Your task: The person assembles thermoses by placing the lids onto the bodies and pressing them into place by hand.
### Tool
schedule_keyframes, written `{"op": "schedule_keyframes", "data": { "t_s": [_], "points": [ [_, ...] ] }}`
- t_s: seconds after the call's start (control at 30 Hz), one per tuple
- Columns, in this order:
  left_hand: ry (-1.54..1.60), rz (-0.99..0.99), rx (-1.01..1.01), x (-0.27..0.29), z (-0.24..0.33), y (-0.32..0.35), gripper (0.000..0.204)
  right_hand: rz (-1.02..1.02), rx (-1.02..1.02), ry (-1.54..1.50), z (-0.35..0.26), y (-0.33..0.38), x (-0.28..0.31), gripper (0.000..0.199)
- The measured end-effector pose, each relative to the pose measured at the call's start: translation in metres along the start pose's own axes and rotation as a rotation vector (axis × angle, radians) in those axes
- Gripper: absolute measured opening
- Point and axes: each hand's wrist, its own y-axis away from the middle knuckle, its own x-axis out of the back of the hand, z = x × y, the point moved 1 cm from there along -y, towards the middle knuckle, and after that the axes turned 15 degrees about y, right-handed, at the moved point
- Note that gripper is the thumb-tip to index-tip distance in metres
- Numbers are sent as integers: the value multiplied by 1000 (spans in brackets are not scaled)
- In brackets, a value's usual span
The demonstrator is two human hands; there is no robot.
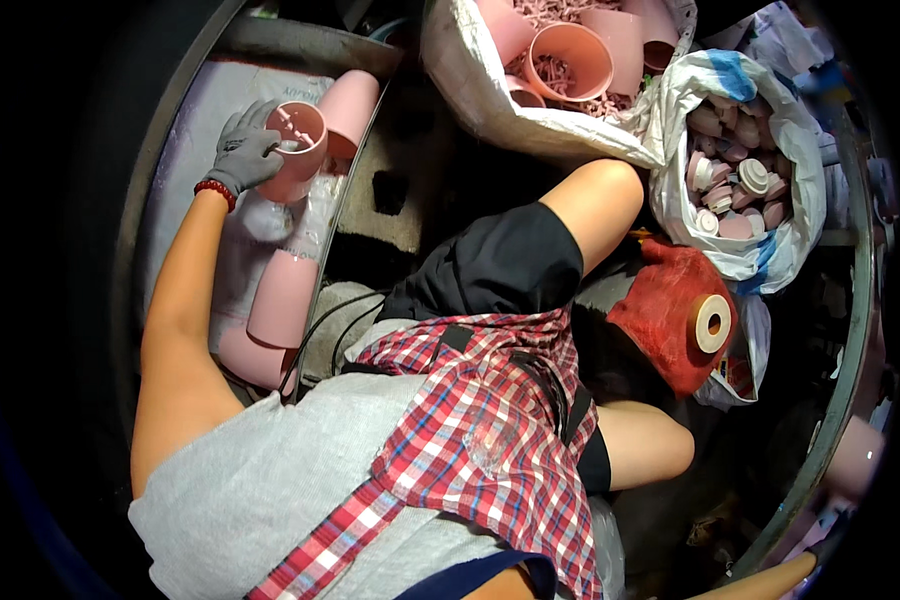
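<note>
My left hand, in a grey glove with a red bead bracelet at the wrist, grips the side of a pink cup near its rim. Some pink strips show inside that cup, whose mouth faces up. Just beyond it a second pink cup lies tilted on the plastic-wrapped surface. More pink cups lie closer to me along the same edge. At the lower right, my right hand reaches to the dark rim of the view. Its fingers are too dark to make out.
A white woven sack of pink cups and shavings stands ahead. Beside it, a white and blue bag holds pink and white round parts. A red bag with a cream ring lies by my knees. A metal rail runs along the right.
</note>
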Motion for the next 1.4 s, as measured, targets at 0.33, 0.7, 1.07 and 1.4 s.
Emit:
{"op": "schedule_keyframes", "data": {
  "t_s": [0.33, 0.7, 1.07, 1.4],
  "points": [
    [603, -51, -851, 157, 235, -51, 11, -230, 385, -405, -144, -51, -47, 32],
    [1182, -506, -1264, 129, 347, -33, 12, -1161, 684, -700, -181, -16, -31, 32],
    [1304, -509, -1135, 117, 310, -21, 23, -1077, 731, -759, -172, 20, -16, 43],
    [1592, -347, -960, 79, 279, -34, 19, -1183, 207, -1056, -96, 0, -25, 19]
  ]
}}
